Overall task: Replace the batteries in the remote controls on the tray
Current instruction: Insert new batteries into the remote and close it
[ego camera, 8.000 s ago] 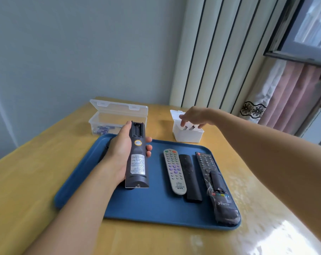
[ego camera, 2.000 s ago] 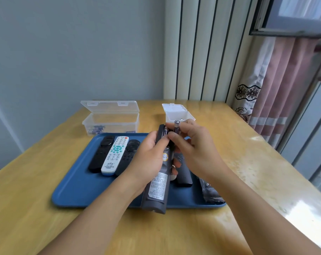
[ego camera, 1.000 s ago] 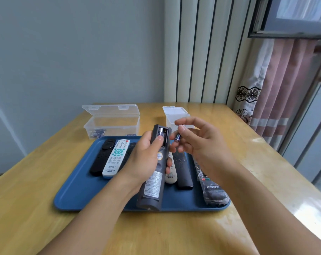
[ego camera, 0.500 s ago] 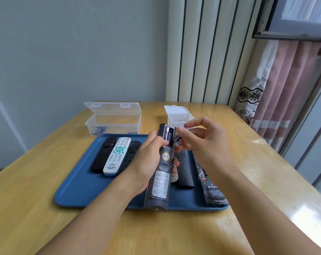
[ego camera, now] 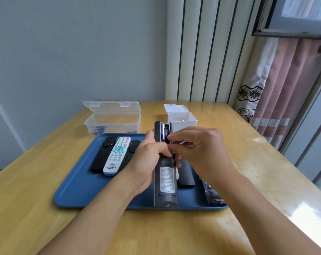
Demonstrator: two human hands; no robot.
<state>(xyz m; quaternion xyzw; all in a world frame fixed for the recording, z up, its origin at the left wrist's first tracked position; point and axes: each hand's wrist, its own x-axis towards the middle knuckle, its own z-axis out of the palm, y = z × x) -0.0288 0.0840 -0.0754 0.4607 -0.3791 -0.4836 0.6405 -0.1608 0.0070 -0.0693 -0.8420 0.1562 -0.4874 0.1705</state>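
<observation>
**Item: dark remote, second cell going in**

Dark remote (ego camera: 165, 173): held back-up above the blue tray (ego camera: 77, 192), compartment open at its 12 o'clock end. Left hand (ego camera: 146, 159) grips the body, fingers curled round it. One blue battery (ego camera: 163, 134) lies seated in the left bay. Right hand (ego camera: 198, 150) has its fingertips pressed together at the right bay, pinching what looks like a second cell, mostly hidden.

Handling note: judged best to check polarity against the seated cell, set one end against the spring, then press the other end flat.

Containers:
- Clear box (ego camera: 112, 124), lid open, at the tray's 11 o'clock: several blue batteries in its left corner.
- White box (ego camera: 181, 122), lid open, at 1 o'clock: one small metallic end visible, contents otherwise unclear.
- Tray: white remote (ego camera: 117, 155) between two black ones, more remotes at 3 o'clock.
</observation>
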